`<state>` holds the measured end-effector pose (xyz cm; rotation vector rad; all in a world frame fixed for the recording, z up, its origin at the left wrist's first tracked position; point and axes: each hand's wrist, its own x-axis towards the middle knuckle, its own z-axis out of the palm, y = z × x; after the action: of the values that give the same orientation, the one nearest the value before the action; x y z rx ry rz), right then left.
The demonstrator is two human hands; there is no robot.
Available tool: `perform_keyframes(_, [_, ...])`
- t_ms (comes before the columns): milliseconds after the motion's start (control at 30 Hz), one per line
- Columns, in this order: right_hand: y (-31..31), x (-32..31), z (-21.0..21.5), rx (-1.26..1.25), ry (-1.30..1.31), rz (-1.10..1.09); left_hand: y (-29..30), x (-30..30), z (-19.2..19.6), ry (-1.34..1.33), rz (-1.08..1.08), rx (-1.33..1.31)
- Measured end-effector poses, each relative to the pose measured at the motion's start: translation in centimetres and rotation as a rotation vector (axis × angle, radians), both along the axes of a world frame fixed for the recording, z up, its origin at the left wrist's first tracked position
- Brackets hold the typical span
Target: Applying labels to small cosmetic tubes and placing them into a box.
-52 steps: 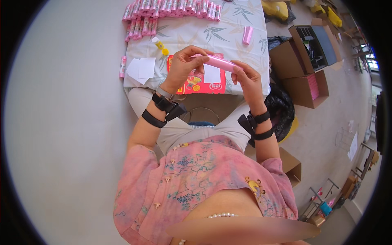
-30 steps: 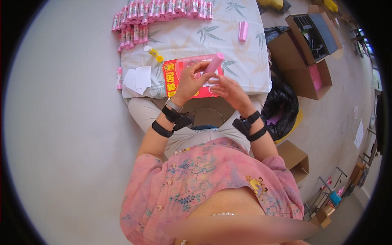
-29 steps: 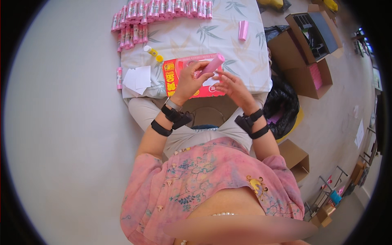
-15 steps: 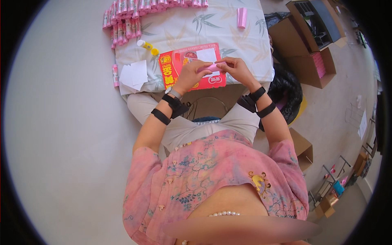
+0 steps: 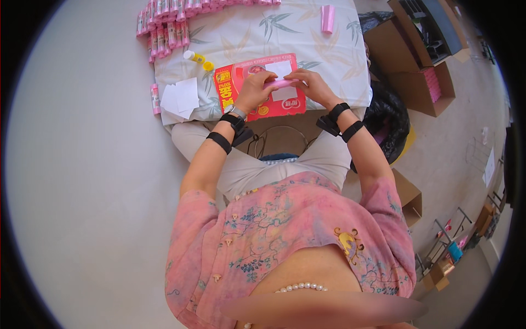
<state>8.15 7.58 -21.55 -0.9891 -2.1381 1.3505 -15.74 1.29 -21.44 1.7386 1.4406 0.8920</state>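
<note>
My left hand [image 5: 253, 91] and my right hand [image 5: 313, 88] pinch a slim pink roll [image 5: 281, 84] at its two ends. It lies crosswise on a white paper sheet [image 5: 278, 68], part of which shows above and below it. Under the sheet is a red printed cardboard piece [image 5: 235, 73] near the table's front edge. Fingers of both hands are closed around the roll, and the fingertips partly hide its ends.
Left of the cardboard are an uncapped glue stick [image 5: 194, 57], its yellow cap [image 5: 208, 66], white paper slips [image 5: 181, 100] and a labelled roll [image 5: 155, 99]. Many wrapped rolls [image 5: 170, 34] are piled at back left. A plain pink roll [image 5: 327, 20] lies back right. Cardboard boxes [image 5: 408, 90] stand right of the table.
The roll has tipped level and moved slightly down toward the white sheet's middle, more of which shows around it. Both hands still hold it; the right hand has shifted slightly.
</note>
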Motion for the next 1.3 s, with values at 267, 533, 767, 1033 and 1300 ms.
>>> perform_keyframes(267, [-1.1,0.4,-0.4,0.057,-0.002,-0.064,-0.6,1.8,0.3,0.245,-0.043,0.140])
perform_keyframes(533, [-1.7,0.1,-0.9,0.167,-0.009,-0.098,-1.3,2.5,-0.5,0.324,-0.051,0.260])
perform_keyframes(767, [-1.9,0.2,-1.1,0.268,-0.020,-0.085,-2.3,2.1,-1.3,0.403,-0.065,0.359])
perform_keyframes(1033, [-2.1,0.6,-1.4,0.310,-0.035,-0.088,-3.2,3.0,1.3,0.492,-0.179,0.194])
perform_keyframes(1300, [-2.0,0.1,-1.3,0.316,-0.032,-0.088,-2.8,4.0,0.0,0.730,-0.137,0.266])
